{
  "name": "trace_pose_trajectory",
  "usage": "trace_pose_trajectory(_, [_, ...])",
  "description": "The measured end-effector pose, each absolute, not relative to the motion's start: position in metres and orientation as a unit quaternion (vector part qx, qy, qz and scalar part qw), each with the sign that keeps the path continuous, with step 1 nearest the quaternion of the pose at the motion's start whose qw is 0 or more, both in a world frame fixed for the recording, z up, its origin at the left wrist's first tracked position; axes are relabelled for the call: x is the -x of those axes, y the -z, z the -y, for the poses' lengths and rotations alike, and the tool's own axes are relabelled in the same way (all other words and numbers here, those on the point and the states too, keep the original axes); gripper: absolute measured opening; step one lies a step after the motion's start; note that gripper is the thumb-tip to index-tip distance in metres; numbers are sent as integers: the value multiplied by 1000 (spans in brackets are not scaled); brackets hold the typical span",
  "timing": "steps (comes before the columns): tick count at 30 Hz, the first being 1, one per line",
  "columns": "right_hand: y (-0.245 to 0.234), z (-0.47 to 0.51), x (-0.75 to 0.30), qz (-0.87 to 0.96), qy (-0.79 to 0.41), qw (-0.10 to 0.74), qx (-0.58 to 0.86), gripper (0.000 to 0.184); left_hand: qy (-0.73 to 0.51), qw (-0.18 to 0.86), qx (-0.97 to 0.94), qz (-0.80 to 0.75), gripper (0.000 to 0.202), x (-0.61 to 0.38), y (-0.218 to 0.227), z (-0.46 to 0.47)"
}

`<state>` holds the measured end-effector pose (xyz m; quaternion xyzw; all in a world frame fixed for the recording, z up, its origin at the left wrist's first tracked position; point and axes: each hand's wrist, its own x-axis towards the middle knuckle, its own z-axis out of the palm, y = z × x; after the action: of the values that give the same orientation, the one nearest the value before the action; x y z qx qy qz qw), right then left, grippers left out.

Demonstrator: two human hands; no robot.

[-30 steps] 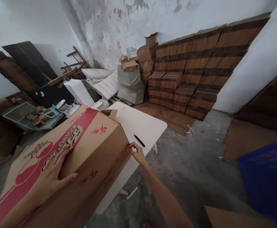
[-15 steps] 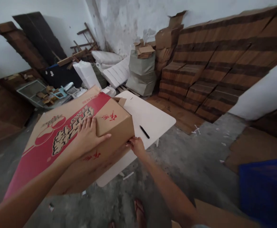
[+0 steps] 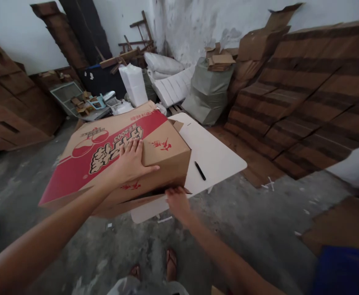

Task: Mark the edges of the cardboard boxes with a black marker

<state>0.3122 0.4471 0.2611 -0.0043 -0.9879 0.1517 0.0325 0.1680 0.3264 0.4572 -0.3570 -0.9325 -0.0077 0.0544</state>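
Observation:
A large brown cardboard box (image 3: pixel 167 157) with a red band and printed lettering lies tilted on a low white table (image 3: pixel 216 157). My left hand (image 3: pixel 132 164) lies flat on the box's top near its right corner, fingers spread. Lower down, my right hand (image 3: pixel 176 200) reaches under the box's front bottom edge at a loose flap; its fingertips are hidden there. A black marker (image 3: pixel 200 171) rests on the white table just right of the box.
Stacks of flattened brown cartons (image 3: pixel 305 102) lean along the right wall. White bundles (image 3: pixel 133 84) and a grey sack (image 3: pixel 208 92) stand behind the table. More flat cartons (image 3: pixel 10 110) lie at left. Something blue (image 3: pixel 345 270) fills the lower right corner. My sandalled feet (image 3: pixel 170 262) stand on the concrete floor.
My left hand slid up the box's top to its right corner. My right hand dropped from the box's side edge to its bottom flap. The view backed away and the box looks flatter.

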Motion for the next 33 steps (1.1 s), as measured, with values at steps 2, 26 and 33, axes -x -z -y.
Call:
trace_pose_trajectory(2, [-274,-408,-286,984,-167,1,-54,19,7,64,359,931,123,-170,-455,-329])
trace_pose_trajectory(26, [-420,20,-208,849,-84,-136,-504,34,-20,194,-37,980,64,-161,-444,186])
trace_pose_trajectory(33, [-317,193,-189,730,81,-261,-626,23,6,30,-233,972,61,-192,-291,362])
